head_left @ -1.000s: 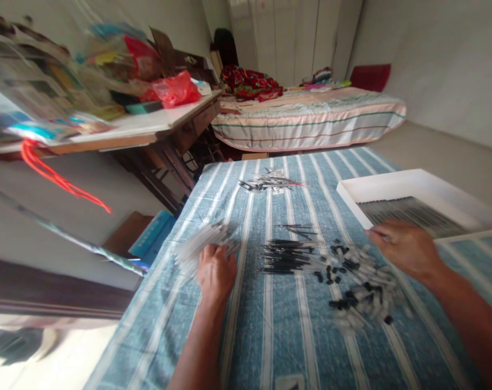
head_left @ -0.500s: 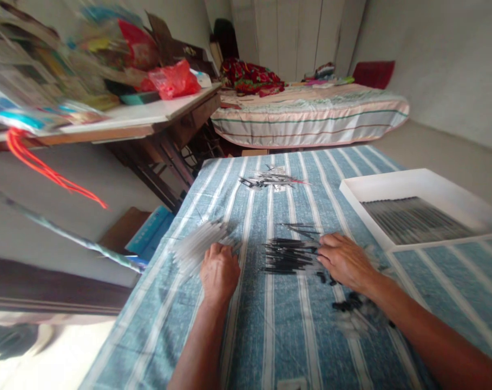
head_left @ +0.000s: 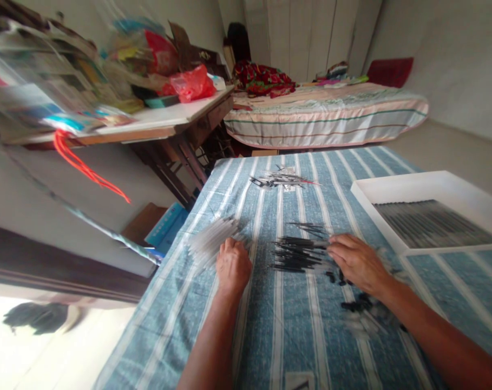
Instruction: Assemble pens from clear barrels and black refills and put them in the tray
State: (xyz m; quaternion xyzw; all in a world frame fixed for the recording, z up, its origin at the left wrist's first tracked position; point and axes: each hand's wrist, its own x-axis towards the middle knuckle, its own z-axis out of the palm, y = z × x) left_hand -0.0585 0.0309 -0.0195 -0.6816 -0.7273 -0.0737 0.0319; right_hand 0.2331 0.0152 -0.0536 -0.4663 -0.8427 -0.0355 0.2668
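My left hand is closed at the right end of a pile of translucent pen barrels. Its fingertips are hidden, so I cannot make out what is between them. My right hand pinches at the right ends of black pen refills, which lie in a sideways bundle, with a few loose refills just beyond. Below the right hand lie small black caps and some blurred clear pieces.
To the right stands a white box with a row of dark-cored pens. Thin parts lie at the far end of the striped tablecloth. A cluttered desk is at left, a bed behind.
The whole view has shifted, so everything appears a little further right. Both hands stay at nearly the same spots beside the barrels and the refills.
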